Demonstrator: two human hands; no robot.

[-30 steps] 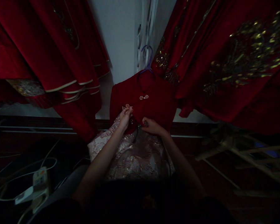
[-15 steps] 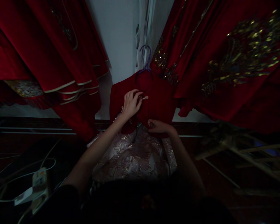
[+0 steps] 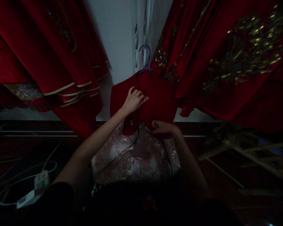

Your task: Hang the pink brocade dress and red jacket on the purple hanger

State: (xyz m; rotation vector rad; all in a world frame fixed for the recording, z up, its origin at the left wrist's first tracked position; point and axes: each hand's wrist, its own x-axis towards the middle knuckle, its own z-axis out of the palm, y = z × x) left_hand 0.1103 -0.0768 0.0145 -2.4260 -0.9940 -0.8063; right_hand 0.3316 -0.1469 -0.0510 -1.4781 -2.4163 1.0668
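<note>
A short red jacket (image 3: pixel 163 97) hangs on a purple hanger (image 3: pixel 146 58) in front of me. My left hand (image 3: pixel 134 100) lies over its chest, thumb and fingertips pinched at a small beaded flower-shaped fastener (image 3: pixel 147 98) by the front opening. A second beaded ornament (image 3: pixel 131 122) shows lower on the jacket's left side. My right hand (image 3: pixel 163 126) is closed on the jacket's lower front edge, its fingers curled and partly in shadow. Below the jacket spreads a shiny pinkish patterned fabric (image 3: pixel 146 160).
Red garments with pale trim (image 3: pixel 68 62) hang at the left. On the right hangs red cloth with gold sequins (image 3: pixel 250 53). A power strip (image 3: pixel 41 179) with a white cable sits at lower left. A wooden frame (image 3: pixel 238 150) stands at lower right.
My left hand has shifted slightly right, its fingers drawn together at the beaded fastener, uncovering the lower ornament. My right hand stays at the jacket's lower edge.
</note>
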